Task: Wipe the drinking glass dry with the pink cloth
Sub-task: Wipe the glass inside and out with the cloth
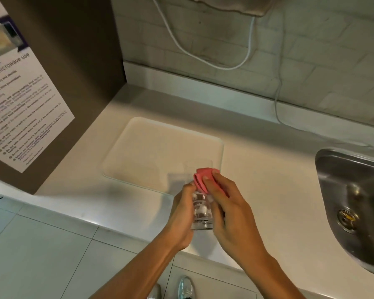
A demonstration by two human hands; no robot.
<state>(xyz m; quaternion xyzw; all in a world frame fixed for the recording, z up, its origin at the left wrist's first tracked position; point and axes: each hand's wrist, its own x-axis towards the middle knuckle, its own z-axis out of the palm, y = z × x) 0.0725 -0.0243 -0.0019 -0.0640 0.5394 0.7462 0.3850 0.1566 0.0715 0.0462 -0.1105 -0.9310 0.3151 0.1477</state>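
A clear drinking glass (201,211) with a white pattern is held above the counter's front edge, its base towards me and its mouth pointing away. My left hand (181,214) grips its left side. The pink cloth (202,179) is bunched over the far end of the glass, and my right hand (227,203) presses it there with fingers curled over the cloth. Whether the cloth reaches inside the glass is hidden by my fingers.
A white plastic tray (138,152) lies on the pale countertop (268,180) just beyond my hands. A steel sink (354,190) is at the right. A brown cabinet side with a microwave notice (20,100) stands left. A white cable (203,55) hangs on the tiled wall.
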